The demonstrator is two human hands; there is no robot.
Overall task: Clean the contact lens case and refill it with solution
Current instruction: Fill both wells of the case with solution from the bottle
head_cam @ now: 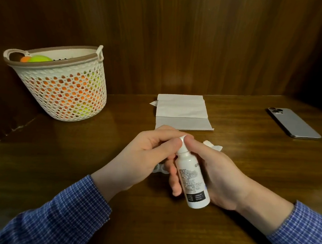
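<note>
A white solution bottle (192, 179) with a printed label is tilted above the table's middle. My right hand (219, 176) grips its body from the right, thumb up by the neck. My left hand (144, 157) pinches the white cap (182, 141) at the bottle's top between thumb and fingers. The clear contact lens case (159, 169) lies on the table under my left hand, mostly hidden by my fingers.
A folded white tissue (182, 112) lies beyond my hands, and a crumpled white bit (213, 146) sits behind my right hand. A perforated basket (63, 83) with orange and green things stands at the left. A phone (293, 122) lies face down at the right.
</note>
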